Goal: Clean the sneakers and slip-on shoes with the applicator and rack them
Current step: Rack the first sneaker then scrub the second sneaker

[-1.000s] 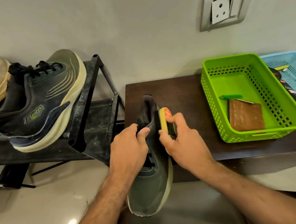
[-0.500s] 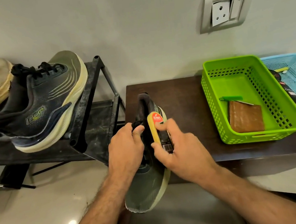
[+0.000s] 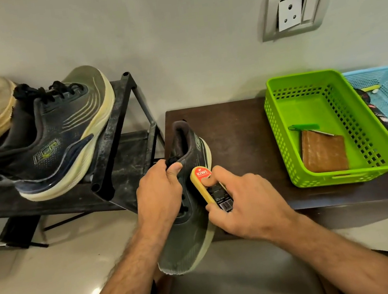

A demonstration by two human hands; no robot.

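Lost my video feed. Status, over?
Left hand grips sneaker at the collar. Right hand presses applicator to its side. Second sneaker on rack. Nothing in the way.

you have two sneakers: one [image 3: 46, 141] on the rack [image 3: 115, 122], one [image 3: 193, 221] in your hands. one applicator [image 3: 209, 186]. two baskets, a green [image 3: 340, 177] and a blue [image 3: 387, 86]. one brown pad [image 3: 323, 150]. one wall socket [image 3: 293, 8]. two hands: left [image 3: 158, 196], right [image 3: 247, 204].

A dark metal shoe rack [image 3: 103, 144] stands at left, carrying a grey sneaker [image 3: 47, 146] tilted toe-up. The brown table [image 3: 234, 126] at right bears a green basket [image 3: 339, 174] and, farther right, a blue basket [image 3: 387, 86] (partly cut off).
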